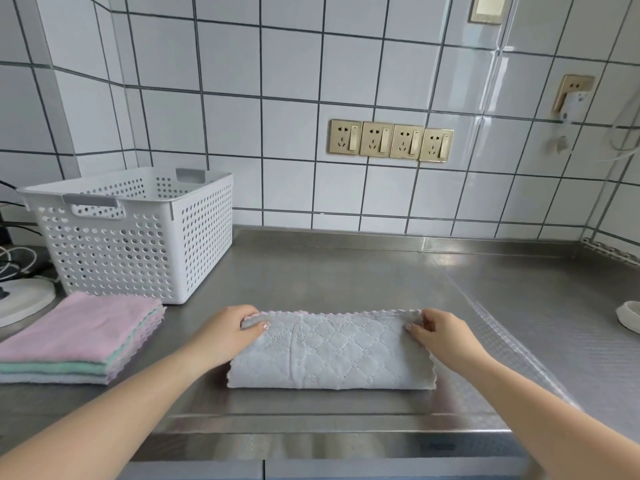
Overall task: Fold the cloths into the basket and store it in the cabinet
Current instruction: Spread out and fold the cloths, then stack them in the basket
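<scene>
Hands folding a grey quilted cloth near the front edge of the steel surface

Left hand [239, 327] and right hand [438, 329] each pinch a far corner of the grey quilted cloth [330, 351], which lies doubled over, scalloped pink-trimmed edges roughly aligned. To fold well, I judge the corners should stay matched and the crease be pressed flat before folding again. A stack of folded cloths [79, 337] sits toward the left edge; the white perforated basket [138, 233] stands behind it, apparently empty.
</scene>
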Demonstrator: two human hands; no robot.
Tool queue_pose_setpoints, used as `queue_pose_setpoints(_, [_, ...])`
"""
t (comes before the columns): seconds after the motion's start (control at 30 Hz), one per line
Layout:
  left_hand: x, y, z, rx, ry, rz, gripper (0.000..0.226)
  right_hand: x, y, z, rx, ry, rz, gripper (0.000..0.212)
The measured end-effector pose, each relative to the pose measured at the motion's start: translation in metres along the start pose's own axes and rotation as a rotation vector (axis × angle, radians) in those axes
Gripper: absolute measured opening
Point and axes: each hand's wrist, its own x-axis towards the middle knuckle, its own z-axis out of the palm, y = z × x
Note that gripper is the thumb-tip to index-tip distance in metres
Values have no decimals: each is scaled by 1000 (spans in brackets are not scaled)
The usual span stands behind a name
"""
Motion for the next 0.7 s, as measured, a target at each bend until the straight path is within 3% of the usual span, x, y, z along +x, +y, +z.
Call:
queue_pose_setpoints(0.33, [47,-4,8,241,-77,-80,37,47,0,26,-68,-95,106,28])
queue_pose_setpoints(0.43, [52,-2,11,366,-179,-101,26,48,-1,29,-144,-127,99,22])
queue_pose_setpoints(0.5, [55,5,11,401,-239,-98,14,50,-6,27,-273,-106,38,36])
queue_pose_setpoints(0.6, [61,22,15,485,-145,-22,47,51,-28,25,-380,-19,-122,51])
queue_pose_setpoints(0.7, [57,49,34,442,-116,123,46,41,-61,38,-372,-76,-299,48])
